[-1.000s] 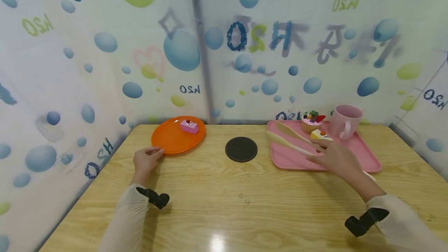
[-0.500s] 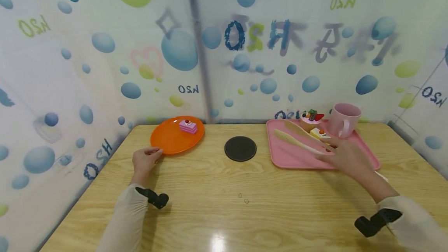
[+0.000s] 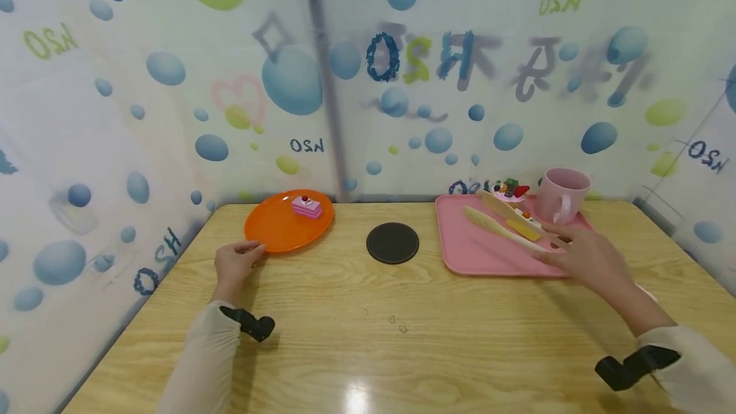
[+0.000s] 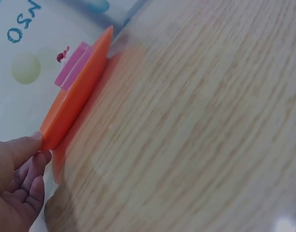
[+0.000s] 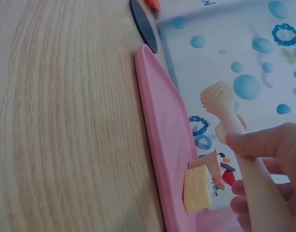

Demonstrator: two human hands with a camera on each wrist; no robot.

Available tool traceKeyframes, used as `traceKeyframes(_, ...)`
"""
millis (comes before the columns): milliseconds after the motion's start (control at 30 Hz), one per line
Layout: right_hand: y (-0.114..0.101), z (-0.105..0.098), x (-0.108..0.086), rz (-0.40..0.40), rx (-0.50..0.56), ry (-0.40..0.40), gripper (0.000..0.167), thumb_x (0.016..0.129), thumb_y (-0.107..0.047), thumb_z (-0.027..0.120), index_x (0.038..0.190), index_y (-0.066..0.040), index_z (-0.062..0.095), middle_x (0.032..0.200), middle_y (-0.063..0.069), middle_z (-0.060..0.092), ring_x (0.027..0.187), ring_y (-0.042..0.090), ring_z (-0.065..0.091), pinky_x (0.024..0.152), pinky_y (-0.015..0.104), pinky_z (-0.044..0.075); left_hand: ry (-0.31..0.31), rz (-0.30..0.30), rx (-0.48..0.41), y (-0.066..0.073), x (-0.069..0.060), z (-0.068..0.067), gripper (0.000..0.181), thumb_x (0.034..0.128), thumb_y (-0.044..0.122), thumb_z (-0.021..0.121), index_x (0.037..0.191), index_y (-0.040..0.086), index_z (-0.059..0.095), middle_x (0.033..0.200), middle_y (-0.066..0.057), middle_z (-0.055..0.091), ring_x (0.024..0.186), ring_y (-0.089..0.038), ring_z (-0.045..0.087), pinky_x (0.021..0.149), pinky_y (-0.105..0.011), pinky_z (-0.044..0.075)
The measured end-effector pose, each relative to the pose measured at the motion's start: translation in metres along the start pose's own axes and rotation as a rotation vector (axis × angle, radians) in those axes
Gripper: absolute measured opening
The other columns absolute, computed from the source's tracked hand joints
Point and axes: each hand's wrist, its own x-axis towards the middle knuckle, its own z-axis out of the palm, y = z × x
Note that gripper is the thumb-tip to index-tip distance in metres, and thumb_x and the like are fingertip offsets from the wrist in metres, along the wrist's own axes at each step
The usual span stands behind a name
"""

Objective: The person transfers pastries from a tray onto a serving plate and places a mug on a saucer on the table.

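In the head view my left hand (image 3: 237, 267) pinches the near-left rim of an orange plate (image 3: 276, 232). A pink toy cake slice (image 3: 307, 207) with a red berry on top sits on that plate. My right hand (image 3: 589, 259) holds beige tongs (image 5: 257, 179), their arms spread apart and their fork-like tip showing in the right wrist view. Those tongs hover over the pink tray (image 3: 480, 254). Below them a yellow toy cake slice (image 5: 197, 188) rests on the tray, apart from the tips. Behind it stands a fruit-topped toy cupcake (image 3: 508, 190), partly hidden by the tongs.
A pink mug (image 3: 562, 193) stands at the tray's back right. The round black coaster (image 3: 393, 243) lies between plate and tray on the wooden table (image 3: 345, 331). A patterned curtain (image 3: 368, 69) rises directly behind the table's far edge.
My right hand has moved to the right with the tongs, whose tips now lie closer to the yellow cake slice. The left hand stays at the plate's rim.
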Motion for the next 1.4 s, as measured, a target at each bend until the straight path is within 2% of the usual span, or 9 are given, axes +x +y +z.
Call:
traceKeyframes(267, 0.008, -0.002, -0.008, 0.029, 0.010, 0.005, 0.077, 0.081, -0.056, 0.059, 0.128, 0.003, 0.048, 0.118, 0.031, 0.051, 0.098, 0.048, 0.048, 0.075, 0.060, 0.039, -0.009, -0.036, 0.023, -0.003, -0.003, -0.002, 0.035, 0.0831, 0.015, 0.069, 0.109, -0.008, 0.063, 0.088, -0.012, 0.066, 0.062, -0.003, 0.050, 0.054, -0.015, 0.044)
traceKeyframes(500, 0.017, -0.006, -0.012, 0.054, -0.012, 0.010, 0.076, 0.081, -0.056, 0.059, 0.128, 0.003, 0.048, 0.108, 0.032, 0.056, 0.092, 0.048, 0.050, 0.070, 0.057, 0.041, 0.011, -0.034, 0.012, -0.005, -0.002, -0.001, 0.034, 0.0822, 0.014, 0.070, 0.108, -0.008, 0.064, 0.078, -0.005, 0.066, 0.059, -0.001, 0.050, 0.052, -0.014, 0.043)
traceKeyframes(767, 0.026, -0.010, -0.018, 0.081, 0.007, -0.007, 0.078, 0.082, -0.057, 0.057, 0.132, 0.001, 0.045, 0.120, 0.037, 0.045, 0.102, 0.053, 0.044, 0.073, 0.061, 0.039, 0.005, -0.031, 0.018, -0.001, -0.002, -0.002, 0.034, 0.0820, 0.014, 0.070, 0.108, -0.008, 0.064, 0.075, -0.003, 0.066, 0.059, -0.002, 0.049, 0.051, -0.015, 0.043)
traceKeyframes(1000, 0.036, -0.011, -0.025, 0.092, 0.030, 0.040, 0.078, 0.080, -0.055, 0.061, 0.127, 0.006, 0.049, 0.103, 0.029, 0.060, 0.090, 0.045, 0.052, 0.061, 0.048, 0.042, 0.013, 0.000, 0.053, 0.003, -0.001, -0.002, 0.032, 0.0828, 0.014, 0.069, 0.106, -0.008, 0.065, 0.078, -0.008, 0.067, 0.060, -0.003, 0.049, 0.051, -0.014, 0.043)
traceKeyframes(1100, 0.039, -0.010, -0.028, 0.102, 0.022, 0.065, 0.079, 0.078, -0.055, 0.064, 0.124, 0.007, 0.050, 0.104, 0.031, 0.058, 0.086, 0.042, 0.053, 0.058, 0.044, 0.042, 0.013, 0.005, 0.060, 0.004, 0.000, -0.002, 0.031, 0.0825, 0.013, 0.069, 0.105, -0.008, 0.065, 0.081, -0.011, 0.068, 0.062, -0.002, 0.049, 0.052, -0.014, 0.043)
traceKeyframes(1233, 0.042, -0.009, -0.031, 0.132, 0.014, 0.069, 0.082, 0.077, -0.057, 0.064, 0.125, 0.007, 0.049, 0.112, 0.037, 0.051, 0.088, 0.046, 0.052, 0.058, 0.046, 0.042, 0.014, 0.003, 0.058, 0.004, 0.000, -0.001, 0.031, 0.0824, 0.013, 0.069, 0.105, -0.008, 0.065, 0.087, -0.014, 0.068, 0.064, -0.002, 0.049, 0.053, -0.013, 0.043)
traceKeyframes(1400, 0.047, -0.009, -0.037, 0.129, 0.000, 0.069, 0.079, 0.078, -0.056, 0.064, 0.125, 0.007, 0.050, 0.111, 0.035, 0.052, 0.086, 0.045, 0.053, 0.056, 0.044, 0.042, 0.011, 0.010, 0.056, 0.005, -0.002, -0.001, 0.032, 0.0824, 0.013, 0.069, 0.105, -0.009, 0.065, 0.089, -0.018, 0.067, 0.063, -0.005, 0.050, 0.052, -0.013, 0.043)
